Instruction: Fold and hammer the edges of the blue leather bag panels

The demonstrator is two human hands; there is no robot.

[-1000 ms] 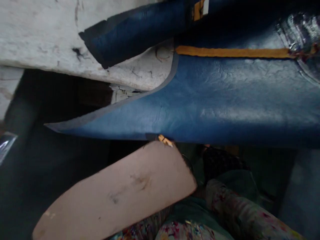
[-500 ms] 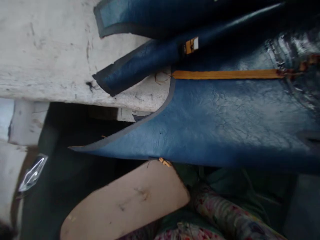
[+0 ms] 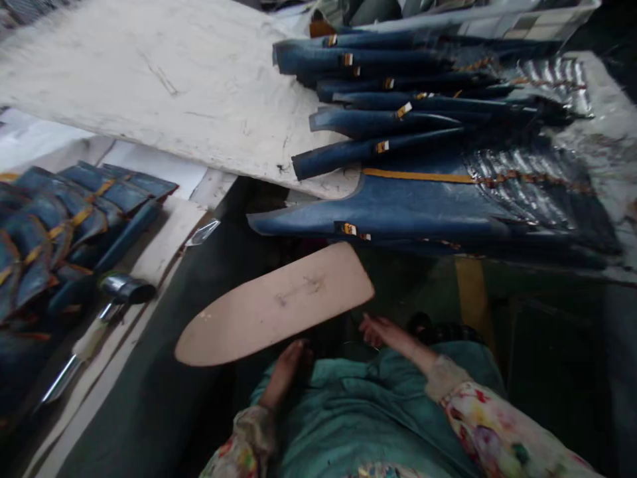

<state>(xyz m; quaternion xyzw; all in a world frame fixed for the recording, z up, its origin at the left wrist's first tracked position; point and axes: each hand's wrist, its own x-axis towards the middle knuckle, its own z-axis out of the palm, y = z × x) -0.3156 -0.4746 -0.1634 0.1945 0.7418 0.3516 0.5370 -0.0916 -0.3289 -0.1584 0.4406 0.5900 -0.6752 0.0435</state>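
Note:
A pale, pinkish board [image 3: 279, 302], rounded at its left end and cut straighter at its right, slants across the middle in front of my lap. My left hand [image 3: 291, 368] is just below the board's lower edge; its fingers are dark and blurred, and I cannot tell if they touch the board. Near the board's right corner is my right hand [image 3: 381, 332], fingers loosely apart and holding nothing that I can see. Beyond the board, a blue leather-like piece [image 3: 413, 206] with an orange strip [image 3: 418, 175] overhangs the table edge.
Several more blue pieces [image 3: 368, 123] with small tags lie overlapping on the white table [image 3: 199, 93]. At left, stacked blue pieces [image 3: 70, 219] with orange strips lie beside a metal-headed hammer [image 3: 127, 289]. A clear plastic scrap [image 3: 204, 232] sits at a pale ledge [image 3: 164, 252].
The view has drawn back and up, so the table, the blue pieces and the board look smaller. Both hands, unseen before, now show at the bottom.

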